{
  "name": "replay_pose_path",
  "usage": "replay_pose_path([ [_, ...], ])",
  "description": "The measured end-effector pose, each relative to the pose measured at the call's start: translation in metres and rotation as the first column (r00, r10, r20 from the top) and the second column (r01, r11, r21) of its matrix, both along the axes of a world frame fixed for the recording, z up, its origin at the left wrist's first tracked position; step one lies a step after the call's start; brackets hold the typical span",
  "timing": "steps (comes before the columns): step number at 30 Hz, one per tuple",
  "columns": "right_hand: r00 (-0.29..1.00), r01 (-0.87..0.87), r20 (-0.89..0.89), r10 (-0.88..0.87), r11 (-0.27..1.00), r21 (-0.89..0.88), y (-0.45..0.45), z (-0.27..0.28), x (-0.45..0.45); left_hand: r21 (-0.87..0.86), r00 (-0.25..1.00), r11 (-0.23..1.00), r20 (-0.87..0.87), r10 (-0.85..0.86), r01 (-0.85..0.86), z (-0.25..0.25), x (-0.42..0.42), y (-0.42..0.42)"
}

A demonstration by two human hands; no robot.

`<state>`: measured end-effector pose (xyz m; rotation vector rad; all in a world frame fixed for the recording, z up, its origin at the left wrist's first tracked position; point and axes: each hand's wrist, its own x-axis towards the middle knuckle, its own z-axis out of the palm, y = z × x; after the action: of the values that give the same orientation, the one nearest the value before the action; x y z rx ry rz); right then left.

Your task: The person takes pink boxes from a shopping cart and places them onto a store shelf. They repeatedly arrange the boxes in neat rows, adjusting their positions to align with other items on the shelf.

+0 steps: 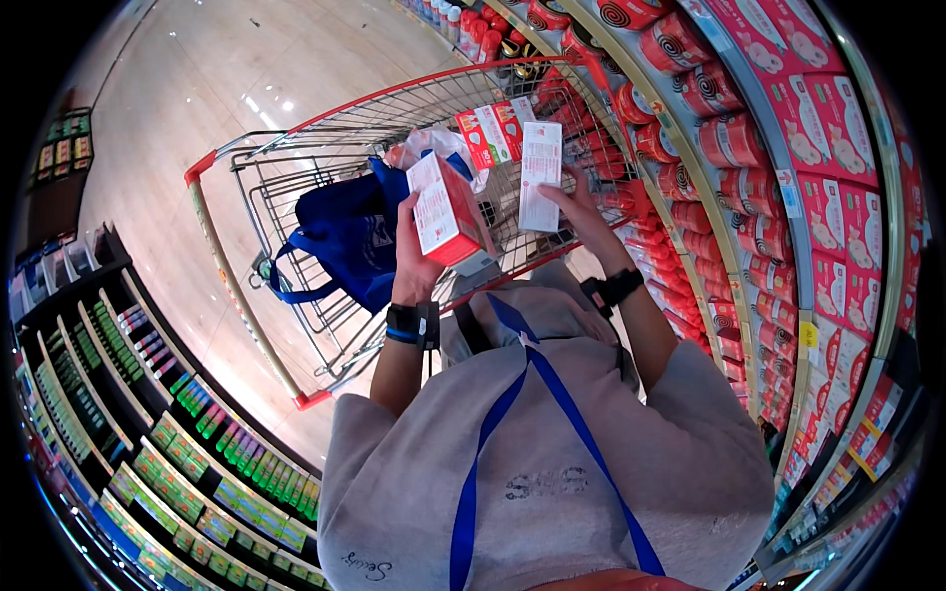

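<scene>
My left hand grips a red and white carton, its printed white side turned up. In my right hand is a narrower white carton with red print, held upright by its lower right edge. Both cartons are over a wire shopping cart with a red rim. Beyond them, a red and white box lies at the far side of the cart. A dark blue fabric bag slumps in the cart beside my left hand, near a whitish plastic bag.
Shelves of round red tins and pink boxes rise close on the right. At the lower left stands another shelf with green bottles and boxes. The cart's handle points left, over a pale wood-look floor.
</scene>
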<state>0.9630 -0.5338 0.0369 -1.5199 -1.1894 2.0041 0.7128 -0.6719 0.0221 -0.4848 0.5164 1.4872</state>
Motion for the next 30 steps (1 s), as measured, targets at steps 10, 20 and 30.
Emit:
replay_pose_path([
  [10,0.338,-0.491,0.928,-0.154,0.813,0.313,0.145,-0.207,0.000,-0.085,0.993,0.989,0.015,0.120,-0.119,-0.040,-0.030,-0.025],
  [20,0.365,-0.381,0.835,-0.412,0.752,0.538,0.182,-0.321,-0.028,-0.461,0.586,0.887,-0.716,-0.379,0.011,-0.090,-0.014,0.053],
  [30,0.555,-0.232,0.828,-0.079,0.941,0.245,0.187,-0.369,0.013,-0.484,-0.684,0.770,-0.725,-0.087,0.415,-0.190,0.017,0.199],
])
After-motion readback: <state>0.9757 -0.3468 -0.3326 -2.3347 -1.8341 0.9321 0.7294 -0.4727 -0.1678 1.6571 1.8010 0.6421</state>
